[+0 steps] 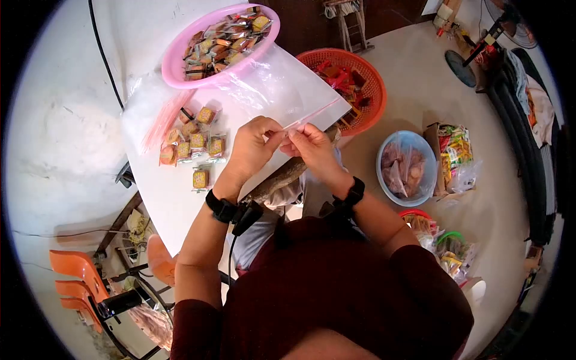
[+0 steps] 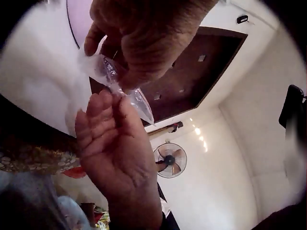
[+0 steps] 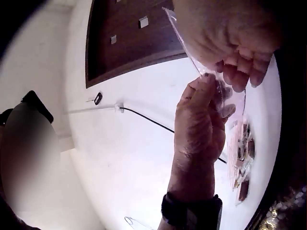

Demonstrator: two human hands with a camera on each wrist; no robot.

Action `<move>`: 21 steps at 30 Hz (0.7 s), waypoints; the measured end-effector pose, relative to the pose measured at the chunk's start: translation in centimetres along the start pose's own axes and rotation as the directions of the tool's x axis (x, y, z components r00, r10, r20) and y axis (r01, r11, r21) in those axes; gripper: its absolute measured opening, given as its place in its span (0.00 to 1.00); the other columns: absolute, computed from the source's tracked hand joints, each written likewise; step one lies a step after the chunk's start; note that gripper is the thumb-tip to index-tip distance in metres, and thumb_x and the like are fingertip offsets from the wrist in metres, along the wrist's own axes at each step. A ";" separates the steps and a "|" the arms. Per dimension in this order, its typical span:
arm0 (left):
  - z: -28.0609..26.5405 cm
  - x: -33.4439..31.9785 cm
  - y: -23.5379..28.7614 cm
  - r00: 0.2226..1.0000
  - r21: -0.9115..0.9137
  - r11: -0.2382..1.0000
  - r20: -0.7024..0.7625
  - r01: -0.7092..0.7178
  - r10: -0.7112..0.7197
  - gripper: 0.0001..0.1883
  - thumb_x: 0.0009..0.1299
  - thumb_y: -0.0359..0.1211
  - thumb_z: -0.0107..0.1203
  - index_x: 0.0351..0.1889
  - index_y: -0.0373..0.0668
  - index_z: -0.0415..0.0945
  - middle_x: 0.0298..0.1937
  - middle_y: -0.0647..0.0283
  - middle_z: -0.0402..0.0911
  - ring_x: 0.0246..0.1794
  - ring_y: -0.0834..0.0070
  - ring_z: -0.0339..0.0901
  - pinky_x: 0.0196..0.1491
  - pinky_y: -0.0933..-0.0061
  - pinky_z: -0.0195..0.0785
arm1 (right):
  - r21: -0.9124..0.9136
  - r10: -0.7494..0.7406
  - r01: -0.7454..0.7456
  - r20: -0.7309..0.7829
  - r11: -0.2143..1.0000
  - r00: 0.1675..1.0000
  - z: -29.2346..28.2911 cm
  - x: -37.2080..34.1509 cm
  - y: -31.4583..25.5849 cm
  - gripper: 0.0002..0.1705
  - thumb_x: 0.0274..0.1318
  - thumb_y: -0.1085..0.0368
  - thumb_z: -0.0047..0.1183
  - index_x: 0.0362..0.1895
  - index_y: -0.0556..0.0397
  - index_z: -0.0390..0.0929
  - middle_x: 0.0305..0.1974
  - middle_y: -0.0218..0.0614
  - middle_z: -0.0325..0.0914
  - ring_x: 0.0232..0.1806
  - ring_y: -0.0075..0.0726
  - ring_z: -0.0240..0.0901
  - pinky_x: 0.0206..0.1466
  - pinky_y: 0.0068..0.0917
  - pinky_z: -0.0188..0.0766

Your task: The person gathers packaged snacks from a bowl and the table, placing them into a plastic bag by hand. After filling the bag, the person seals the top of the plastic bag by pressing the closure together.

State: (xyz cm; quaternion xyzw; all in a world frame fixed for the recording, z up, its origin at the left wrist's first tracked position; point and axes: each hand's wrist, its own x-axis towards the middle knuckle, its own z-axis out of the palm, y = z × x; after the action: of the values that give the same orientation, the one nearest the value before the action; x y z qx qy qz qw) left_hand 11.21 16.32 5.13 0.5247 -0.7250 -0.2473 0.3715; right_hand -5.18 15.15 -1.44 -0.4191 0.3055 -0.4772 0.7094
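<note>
A clear plastic zip bag (image 1: 273, 84) with a pink edge spreads out over the white table (image 1: 180, 210). My left hand (image 1: 257, 143) pinches its near edge between thumb and fingers. Close beside it, my right hand (image 1: 315, 151) pinches the same edge, the two sets of fingertips almost meeting. The left wrist view shows the bag (image 2: 139, 103) between both hands. To the left of my hands lie several small wrapped cakes (image 1: 198, 141), by a stack of pink-edged bags (image 1: 168, 123).
A pink basin (image 1: 173, 67) of wrapped snacks stands at the table's back. Right of the table are an orange basket (image 1: 378, 96) with red packets, a blue basin (image 1: 431, 180) and a carton (image 1: 441, 192) of packets. Orange chairs (image 1: 78, 267) stand lower left.
</note>
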 end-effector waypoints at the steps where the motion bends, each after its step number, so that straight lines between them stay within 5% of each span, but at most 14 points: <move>1: 0.0 0.0 0.0 1.000 -0.008 1.000 0.000 0.022 -0.022 0.03 0.64 0.24 0.61 0.35 0.39 0.80 0.33 0.62 0.80 0.31 0.73 0.77 0.34 0.74 0.70 | -0.002 0.020 -0.020 -0.019 1.000 1.000 0.1 -0.2 0.0 0.11 0.70 0.61 0.49 0.42 0.57 0.75 0.36 0.36 0.81 0.35 0.28 0.81 0.38 0.23 0.78; 8: 0.0 0.3 -0.9 0.977 0.146 0.989 -0.204 -0.026 0.056 0.02 0.65 0.25 0.58 0.35 0.39 0.78 0.31 0.58 0.80 0.31 0.67 0.78 0.34 0.70 0.71 | -0.063 0.172 -0.171 0.010 0.983 0.985 0.1 -0.9 0.8 0.08 0.68 0.61 0.50 0.40 0.53 0.75 0.34 0.35 0.81 0.35 0.30 0.82 0.38 0.25 0.79; 11: -1.3 0.8 -1.2 0.936 0.323 0.946 -0.343 0.033 0.084 0.01 0.65 0.25 0.56 0.34 0.39 0.77 0.31 0.54 0.80 0.30 0.58 0.78 0.35 0.64 0.72 | -0.116 0.307 -0.303 0.018 0.946 0.952 0.6 -1.9 -0.5 0.10 0.64 0.63 0.55 0.38 0.58 0.75 0.31 0.38 0.81 0.27 0.29 0.80 0.28 0.24 0.75; 12: -1.6 0.7 -1.2 0.937 0.355 0.935 -0.331 0.017 0.108 0.01 0.65 0.25 0.57 0.34 0.39 0.77 0.32 0.55 0.80 0.30 0.57 0.78 0.35 0.63 0.71 | -0.321 0.150 -0.132 0.033 0.938 0.988 0.3 -1.9 -1.0 0.11 0.63 0.63 0.56 0.38 0.59 0.75 0.30 0.37 0.81 0.26 0.28 0.78 0.26 0.25 0.73; 14: -2.1 0.4 -1.3 0.941 0.417 0.909 -0.304 -0.012 0.151 0.02 0.65 0.27 0.58 0.33 0.40 0.77 0.32 0.55 0.80 0.30 0.54 0.77 0.34 0.60 0.71 | -0.654 -0.148 0.218 0.161 0.725 0.976 -0.8 -1.7 -2.1 0.12 0.60 0.62 0.58 0.37 0.59 0.75 0.29 0.36 0.81 0.22 0.26 0.75 0.23 0.26 0.69; 15: -2.2 0.3 -1.5 0.942 0.452 0.892 -0.286 -0.027 0.174 0.03 0.65 0.29 0.58 0.33 0.42 0.76 0.31 0.57 0.79 0.30 0.56 0.77 0.34 0.60 0.70 | -0.691 -0.202 0.228 0.119 0.686 0.972 0.0 -2.2 -4.7 0.13 0.54 0.61 0.63 0.36 0.57 0.76 0.29 0.34 0.79 0.25 0.31 0.74 0.28 0.32 0.68; 18: -2.1 0.0 -1.6 0.950 0.524 0.848 -0.218 -0.079 0.223 0.04 0.65 0.32 0.60 0.32 0.45 0.76 0.31 0.60 0.79 0.31 0.57 0.77 0.35 0.58 0.69 | -0.834 -0.691 0.536 0.311 0.131 0.653 1.8 -0.9 -8.8 0.14 0.48 0.61 0.65 0.34 0.54 0.77 0.30 0.33 0.76 0.32 0.38 0.73 0.37 0.36 0.70; 21: -2.0 -0.2 -0.9 0.952 0.551 0.825 -0.171 -0.122 0.255 0.05 0.64 0.32 0.61 0.33 0.44 0.77 0.32 0.60 0.79 0.33 0.57 0.77 0.36 0.58 0.69 | -0.864 -0.666 0.501 0.406 -0.055 0.626 2.8 0.5 -8.4 0.08 0.48 0.67 0.62 0.31 0.55 0.77 0.30 0.37 0.75 0.36 0.46 0.72 0.41 0.40 0.69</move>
State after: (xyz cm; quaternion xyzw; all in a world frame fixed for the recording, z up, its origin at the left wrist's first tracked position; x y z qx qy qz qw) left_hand 13.35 16.29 5.58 0.5580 -0.7638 0.0671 0.3175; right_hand -6.17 13.87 7.24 -0.8005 0.3602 -0.4789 0.0140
